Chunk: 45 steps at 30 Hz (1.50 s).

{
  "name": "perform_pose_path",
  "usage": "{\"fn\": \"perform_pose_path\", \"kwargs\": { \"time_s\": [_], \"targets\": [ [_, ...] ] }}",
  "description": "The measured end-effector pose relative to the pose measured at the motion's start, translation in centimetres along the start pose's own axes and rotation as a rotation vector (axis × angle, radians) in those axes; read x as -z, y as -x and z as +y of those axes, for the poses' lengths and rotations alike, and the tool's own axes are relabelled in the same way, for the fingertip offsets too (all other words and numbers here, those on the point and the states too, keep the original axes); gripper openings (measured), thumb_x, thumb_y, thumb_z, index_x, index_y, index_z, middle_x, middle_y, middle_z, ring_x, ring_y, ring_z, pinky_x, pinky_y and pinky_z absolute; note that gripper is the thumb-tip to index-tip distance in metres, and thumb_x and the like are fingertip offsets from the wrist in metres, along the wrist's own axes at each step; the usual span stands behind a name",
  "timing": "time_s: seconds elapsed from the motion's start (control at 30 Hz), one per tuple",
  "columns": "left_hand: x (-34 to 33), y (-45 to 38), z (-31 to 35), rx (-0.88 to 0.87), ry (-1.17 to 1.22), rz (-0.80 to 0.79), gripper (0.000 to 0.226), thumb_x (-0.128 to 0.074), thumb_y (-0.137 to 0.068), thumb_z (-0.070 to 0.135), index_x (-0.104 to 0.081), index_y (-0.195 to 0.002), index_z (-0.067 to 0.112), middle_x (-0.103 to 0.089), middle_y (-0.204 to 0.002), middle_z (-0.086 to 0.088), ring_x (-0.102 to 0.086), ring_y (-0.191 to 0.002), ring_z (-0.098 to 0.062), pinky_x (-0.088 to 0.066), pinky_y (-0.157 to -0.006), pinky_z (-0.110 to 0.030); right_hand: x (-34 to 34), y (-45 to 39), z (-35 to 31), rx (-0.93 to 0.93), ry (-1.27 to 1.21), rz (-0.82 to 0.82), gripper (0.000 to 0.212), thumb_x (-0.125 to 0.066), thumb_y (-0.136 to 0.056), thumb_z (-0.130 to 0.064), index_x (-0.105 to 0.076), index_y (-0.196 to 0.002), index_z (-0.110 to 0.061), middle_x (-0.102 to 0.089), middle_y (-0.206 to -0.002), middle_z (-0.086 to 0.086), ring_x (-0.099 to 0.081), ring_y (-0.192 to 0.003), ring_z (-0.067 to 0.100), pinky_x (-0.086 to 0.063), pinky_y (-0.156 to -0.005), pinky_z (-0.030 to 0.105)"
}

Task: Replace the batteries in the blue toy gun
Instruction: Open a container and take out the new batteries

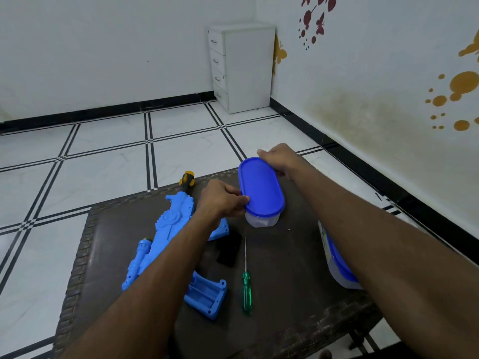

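The blue toy gun point(171, 224) lies on the dark table point(285, 281), its yellow-black muzzle pointing away from me and its open battery compartment point(207, 291) at the near end. A black cover piece point(228, 251) lies beside it. A green-handled screwdriver point(246, 288) rests to the right of the gun. Both hands are on an oval clear container with a blue lid point(260, 187). My left hand point(223, 200) pinches the lid's near left edge. At the far right end, my right hand point(278, 158) grips the lid.
A second clear tub with a blue lid point(337, 263) sits at the table's right side, partly hidden by my right forearm. A white drawer cabinet point(241, 67) stands in the room's corner. White tiled floor surrounds the table.
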<state>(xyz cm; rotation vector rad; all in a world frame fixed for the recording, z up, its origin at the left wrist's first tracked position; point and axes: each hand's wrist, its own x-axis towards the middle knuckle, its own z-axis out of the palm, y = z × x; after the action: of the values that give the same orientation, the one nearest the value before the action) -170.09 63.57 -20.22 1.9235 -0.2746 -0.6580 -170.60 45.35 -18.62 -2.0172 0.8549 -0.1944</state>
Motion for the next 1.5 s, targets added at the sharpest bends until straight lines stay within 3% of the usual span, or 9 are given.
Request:
{"fn": "perform_pose_path", "kwargs": {
  "time_s": [0.1,0.27,0.43,0.6,0.77,0.97,1.1,1.2,1.5],
  "targets": [
    [0.4,-0.1,0.4,0.034,0.003,-0.042,0.015,-0.077,-0.079,0.008,-0.073,-0.091,0.000,-0.073,-0.084,-0.017,-0.071,-0.070,-0.023,-0.062,-0.071,-0.034,-0.5,-1.8,-0.6,-0.090,-0.169,-0.041,0.051,-0.071,-0.083,-0.045,-0.061,-0.109,-0.002,-0.068,-0.098,0.010,-0.066,-0.083,0.022,-0.055,-0.067,0.033],
    [0.5,-0.6,0.6,0.079,-0.015,-0.057,0.015,-0.076,-0.079,0.008,-0.073,-0.092,-0.001,-0.072,-0.084,-0.016,-0.070,-0.066,-0.022,-0.061,-0.064,-0.029,-0.8,-3.0,-1.0,-0.247,-0.180,-0.195,0.036,-0.079,-0.079,-0.033,-0.060,-0.094,-0.007,-0.066,-0.100,0.009,-0.064,-0.084,0.023,-0.053,-0.066,0.037],
    [0.2,-0.9,0.6,0.104,-0.002,-0.051,0.015,-0.076,-0.080,0.008,-0.073,-0.092,0.000,-0.072,-0.087,-0.017,-0.069,-0.067,-0.022,-0.061,-0.063,-0.029,-1.0,-3.2,-1.0,-0.194,-0.178,-0.083,0.041,-0.079,-0.078,-0.023,-0.060,-0.108,-0.003,-0.065,-0.107,0.011,-0.063,-0.093,0.026,-0.053,-0.074,0.038],
    [-0.3,-1.1,0.0,0.102,0.012,0.000,0.014,-0.076,-0.080,0.010,-0.073,-0.090,0.001,-0.072,-0.087,-0.017,-0.070,-0.068,-0.023,-0.061,-0.073,-0.036,-1.9,-3.0,-0.9,-0.128,-0.129,-0.045,0.036,-0.070,-0.083,-0.014,-0.060,-0.114,0.003,-0.063,-0.102,0.013,-0.055,-0.076,0.020,-0.046,-0.062,0.031],
    [-0.8,-0.5,-0.1,0.003,-0.072,0.059,0.007,-0.075,-0.082,0.012,-0.074,-0.081,0.005,-0.074,-0.078,-0.014,-0.073,-0.068,-0.024,-0.061,-0.075,-0.039,-1.5,-2.6,0.4,-0.028,0.028,-0.043,0.061,-0.075,-0.076,-0.049,-0.062,-0.110,0.000,-0.066,-0.112,0.014,-0.064,-0.098,0.028,-0.056,-0.082,0.038],
    [-0.5,0.5,-0.1,0.037,-0.040,0.028,0.012,-0.075,-0.083,0.017,-0.072,-0.086,0.006,-0.074,-0.079,-0.014,-0.073,-0.066,-0.023,-0.061,-0.074,-0.038,1.6,2.6,1.6,-0.029,0.153,-0.236,0.034,-0.057,-0.096,-0.034,-0.055,-0.113,-0.005,-0.058,-0.081,0.009,-0.053,-0.063,0.018,-0.043,-0.049,0.026],
    [-0.5,1.1,-0.2,0.127,0.081,-0.050,0.023,-0.077,-0.080,0.015,-0.067,-0.095,-0.001,-0.072,-0.084,-0.019,-0.070,-0.066,-0.022,-0.062,-0.072,-0.035,4.3,6.0,2.0,-0.102,0.178,-0.459,0.072,-0.074,-0.084,-0.019,-0.033,-0.144,-0.013,-0.069,-0.098,0.017,-0.065,-0.077,0.024,-0.056,-0.074,0.035],
    [-0.7,0.9,-0.3,0.135,0.116,-0.033,0.018,-0.077,-0.079,0.013,-0.063,-0.086,0.003,-0.069,-0.082,-0.017,-0.068,-0.061,-0.019,-0.061,-0.061,-0.030,4.6,7.1,1.9,-0.169,0.104,-0.511,0.085,-0.077,-0.078,-0.010,-0.028,-0.148,-0.015,-0.068,-0.102,0.019,-0.070,-0.079,0.024,-0.060,-0.075,0.035],
    [-1.4,-0.2,-1.2,0.159,0.151,0.012,0.017,-0.075,-0.081,0.011,-0.059,-0.084,0.005,-0.067,-0.083,-0.017,-0.068,-0.063,-0.021,-0.061,-0.065,-0.034,3.9,7.7,2.2,-0.182,0.044,-0.484,0.022,-0.066,-0.086,0.000,-0.048,-0.091,-0.012,-0.064,-0.089,0.013,-0.066,-0.071,0.019,-0.059,-0.072,0.031]
  ]
}}
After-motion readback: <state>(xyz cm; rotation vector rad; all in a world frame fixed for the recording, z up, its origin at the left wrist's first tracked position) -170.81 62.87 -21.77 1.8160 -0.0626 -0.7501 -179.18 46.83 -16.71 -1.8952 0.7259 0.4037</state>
